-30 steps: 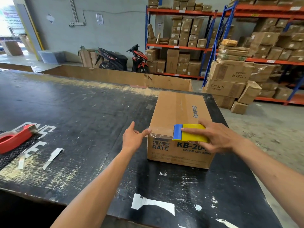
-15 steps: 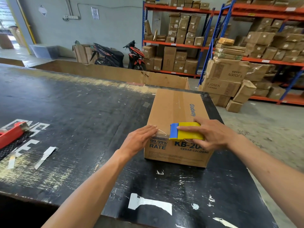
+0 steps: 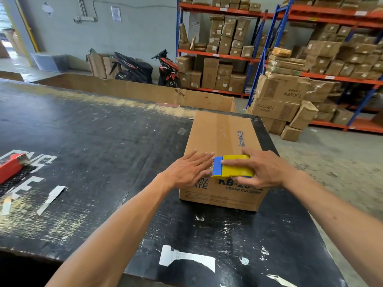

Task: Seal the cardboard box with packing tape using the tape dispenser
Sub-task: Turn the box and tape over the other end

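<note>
1. My right hand (image 3: 267,170) has a closed grip on the tape dispenser (image 3: 233,169): the fingers wrap over its yellow body from the far side and the thumb is under it, on the near side.
2. The dispenser lies across the near top edge of the cardboard box (image 3: 223,141), and its blue front end points to my left hand.
3. My left hand (image 3: 187,172) is open and flat, with the fingers together. The palm presses on the near left corner of the box top, and the fingertips (image 3: 204,157) are just beside the blue end of the dispenser.
4. Between the two hands I see a short piece of clear tape (image 3: 210,171) at the box edge; it is small and I cannot tell exactly how it lies.
5. A strip of clear tape runs along the middle of the box top, toward the far end.
6. The box stands on the black bench (image 3: 99,141), near its right edge, with its long side pointing away from me.
7. The right edge of the bench is close behind the right side of the box, so there is little room on that side.
8. To the left, the bench is wide and mostly bare. A red tool (image 3: 11,168) lies well apart, at the left border of the view.
</note>
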A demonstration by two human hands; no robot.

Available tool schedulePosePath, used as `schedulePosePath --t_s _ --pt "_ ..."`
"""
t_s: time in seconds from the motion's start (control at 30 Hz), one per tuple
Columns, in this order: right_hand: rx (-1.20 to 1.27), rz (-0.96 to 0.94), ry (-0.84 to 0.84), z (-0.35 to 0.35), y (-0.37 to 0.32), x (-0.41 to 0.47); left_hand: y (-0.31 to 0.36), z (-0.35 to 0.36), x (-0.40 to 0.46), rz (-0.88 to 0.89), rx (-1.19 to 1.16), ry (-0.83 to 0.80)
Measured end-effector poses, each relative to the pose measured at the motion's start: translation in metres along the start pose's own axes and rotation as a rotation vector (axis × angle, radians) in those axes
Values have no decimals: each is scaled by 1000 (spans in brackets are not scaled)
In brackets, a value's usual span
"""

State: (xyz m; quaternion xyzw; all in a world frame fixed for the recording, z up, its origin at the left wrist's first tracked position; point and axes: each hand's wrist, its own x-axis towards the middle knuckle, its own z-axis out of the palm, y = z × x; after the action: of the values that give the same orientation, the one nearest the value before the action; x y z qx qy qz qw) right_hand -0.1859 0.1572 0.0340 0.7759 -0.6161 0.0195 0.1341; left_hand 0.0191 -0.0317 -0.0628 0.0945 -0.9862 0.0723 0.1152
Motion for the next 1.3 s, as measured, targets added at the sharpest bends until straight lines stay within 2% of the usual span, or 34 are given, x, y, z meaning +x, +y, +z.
schedulePosePath --t_s 0.17,0.47,0.7,0.97,1.13,1.3 --pt "-54 11 -1 1 -2 4 -1 6 1 -39 -25 -34" --pt "-59 39 -49 -3 1 -3 -6 6 -2 -28 -68 1" --pt "-24 128 -23 -14 32 -59 -3 6 -1 -31 -46 -3" --pt "-123 112 -70 1 29 -68 5 -1 0 -15 -1 -4" --pt "-106 156 -80 6 32 -67 27 -14 25 0 129 29" --pt "-114 153 -83 1 34 -64 61 -1 59 -52 79 -14"
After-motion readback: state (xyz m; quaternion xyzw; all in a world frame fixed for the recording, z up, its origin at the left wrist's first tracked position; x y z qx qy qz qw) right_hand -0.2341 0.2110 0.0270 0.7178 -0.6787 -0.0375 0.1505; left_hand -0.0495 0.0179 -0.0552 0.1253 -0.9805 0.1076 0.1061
